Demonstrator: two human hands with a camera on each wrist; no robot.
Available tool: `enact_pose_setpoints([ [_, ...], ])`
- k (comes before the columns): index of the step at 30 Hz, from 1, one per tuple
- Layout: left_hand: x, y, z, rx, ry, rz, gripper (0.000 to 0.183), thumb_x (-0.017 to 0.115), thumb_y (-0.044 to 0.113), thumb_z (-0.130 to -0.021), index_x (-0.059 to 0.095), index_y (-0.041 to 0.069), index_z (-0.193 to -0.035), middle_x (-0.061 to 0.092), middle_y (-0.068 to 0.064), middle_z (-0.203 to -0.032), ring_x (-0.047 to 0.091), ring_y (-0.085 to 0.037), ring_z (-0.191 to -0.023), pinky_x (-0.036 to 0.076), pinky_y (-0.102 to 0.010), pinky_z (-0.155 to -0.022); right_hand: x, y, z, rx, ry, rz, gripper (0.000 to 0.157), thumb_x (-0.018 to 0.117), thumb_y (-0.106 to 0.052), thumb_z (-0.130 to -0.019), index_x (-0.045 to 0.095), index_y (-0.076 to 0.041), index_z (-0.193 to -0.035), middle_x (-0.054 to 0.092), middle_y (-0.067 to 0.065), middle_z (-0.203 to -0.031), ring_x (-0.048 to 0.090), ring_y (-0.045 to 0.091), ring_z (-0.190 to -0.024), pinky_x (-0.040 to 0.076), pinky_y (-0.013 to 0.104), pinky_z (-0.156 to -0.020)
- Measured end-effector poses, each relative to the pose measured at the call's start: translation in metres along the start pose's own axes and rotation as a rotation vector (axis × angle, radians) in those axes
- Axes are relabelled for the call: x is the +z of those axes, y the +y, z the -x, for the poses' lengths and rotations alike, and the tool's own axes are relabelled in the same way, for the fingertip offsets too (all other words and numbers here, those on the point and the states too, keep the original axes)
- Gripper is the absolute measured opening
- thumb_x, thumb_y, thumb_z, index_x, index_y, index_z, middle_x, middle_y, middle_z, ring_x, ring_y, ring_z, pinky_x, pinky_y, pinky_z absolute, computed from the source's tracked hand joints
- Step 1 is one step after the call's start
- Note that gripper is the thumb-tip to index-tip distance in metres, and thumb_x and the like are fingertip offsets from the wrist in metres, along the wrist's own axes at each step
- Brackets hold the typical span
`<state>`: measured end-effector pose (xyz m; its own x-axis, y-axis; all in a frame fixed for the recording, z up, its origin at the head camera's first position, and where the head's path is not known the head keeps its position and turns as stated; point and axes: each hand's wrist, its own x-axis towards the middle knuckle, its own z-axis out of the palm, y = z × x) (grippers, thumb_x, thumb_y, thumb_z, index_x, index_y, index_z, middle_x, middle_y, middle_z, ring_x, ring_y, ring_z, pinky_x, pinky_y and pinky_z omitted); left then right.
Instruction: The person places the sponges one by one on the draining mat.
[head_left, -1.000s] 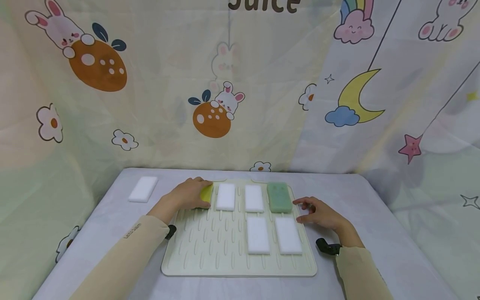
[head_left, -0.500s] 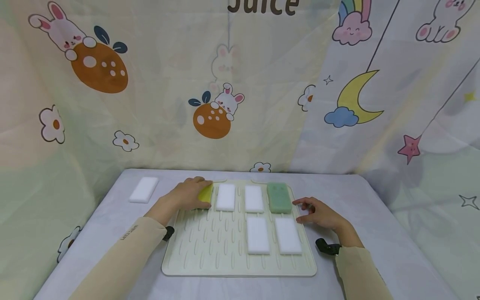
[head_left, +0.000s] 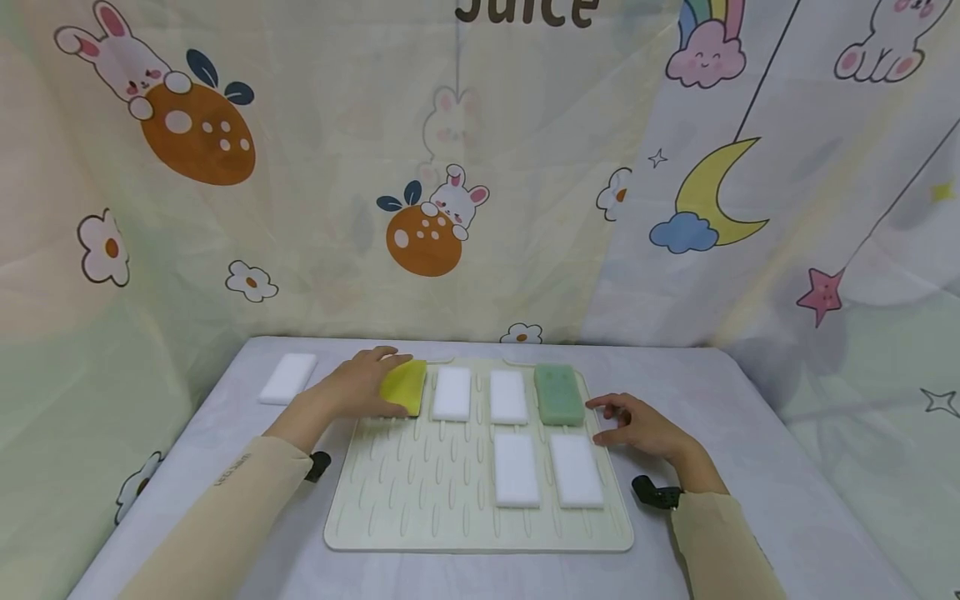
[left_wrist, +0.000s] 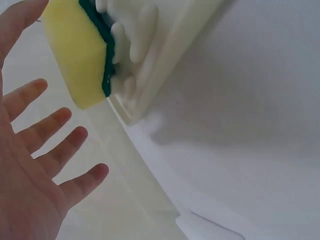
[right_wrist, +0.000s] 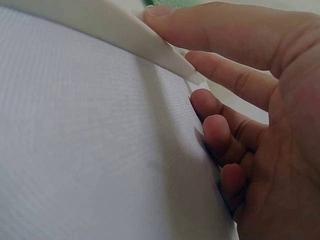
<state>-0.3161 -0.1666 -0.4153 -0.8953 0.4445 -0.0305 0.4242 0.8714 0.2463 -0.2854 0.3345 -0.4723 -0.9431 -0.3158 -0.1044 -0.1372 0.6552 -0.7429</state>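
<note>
A yellow sponge point(head_left: 406, 387) with a dark green scouring layer underneath point(left_wrist: 106, 47) lies at the far left corner of the cream ridged drying mat point(head_left: 420, 508). My left hand point(head_left: 351, 388) is beside it, its fingers spread and apart from the sponge in the left wrist view. At the mat's right edge, my right hand point(head_left: 641, 427) has its thumb and forefinger at the rim, the other fingers loosely bent. Just left of that hand lies a green sponge block point(head_left: 558, 396). White sponge pads point(head_left: 452, 394) stand in rows on the mat.
One more white pad point(head_left: 288, 378) lies on the white-covered table point(head_left: 765, 467), left of the mat. A printed cloth backdrop point(head_left: 322, 233) rises behind the table's far edge. Each wrist wears a small black camera point(head_left: 656, 492).
My left hand has let go of the yellow sponge and drawn back to the left, its fingers opening. The sponge stays in place and shows more fully. The right hand keeps still.
</note>
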Motion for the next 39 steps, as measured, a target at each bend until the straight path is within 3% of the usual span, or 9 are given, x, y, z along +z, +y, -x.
enact_pose_setpoints([
  [10, -0.002, -0.02, 0.013, 0.025, 0.05, 0.016, 0.094, 0.084, 0.052, -0.082, 0.044, 0.015, -0.158, 0.041, -0.019, -0.16, 0.042, -0.047, -0.144, 0.041, -0.064, -0.113, 0.0, 0.0, 0.0, -0.002, 0.002, 0.007, 0.064, 0.089, -0.025, -0.081, 0.063, -0.011, -0.138, 0.051, 0.013, -0.112, 0.042, 0.022, -0.088, 0.039, 0.029, -0.074],
  [23, -0.01, -0.046, 0.031, -0.007, 0.075, 0.035, 0.091, 0.084, 0.046, -0.084, 0.044, 0.013, -0.158, 0.041, -0.022, -0.16, 0.04, -0.048, -0.144, 0.039, -0.065, -0.114, 0.0, 0.0, -0.001, 0.007, 0.016, 0.016, 0.064, 0.089, -0.027, -0.081, 0.064, -0.011, -0.137, 0.052, 0.012, -0.113, 0.043, 0.023, -0.089, 0.04, 0.03, -0.074],
  [39, -0.021, -0.099, 0.046, -0.064, 0.046, -0.013, 0.098, 0.091, 0.036, -0.077, 0.043, 0.004, -0.156, 0.038, -0.033, -0.156, 0.04, -0.058, -0.138, 0.038, -0.072, -0.109, 0.001, 0.0, 0.001, 0.012, 0.015, -0.001, 0.062, 0.089, -0.025, -0.081, 0.065, -0.011, -0.136, 0.052, 0.013, -0.113, 0.044, 0.021, -0.087, 0.04, 0.029, -0.073],
])
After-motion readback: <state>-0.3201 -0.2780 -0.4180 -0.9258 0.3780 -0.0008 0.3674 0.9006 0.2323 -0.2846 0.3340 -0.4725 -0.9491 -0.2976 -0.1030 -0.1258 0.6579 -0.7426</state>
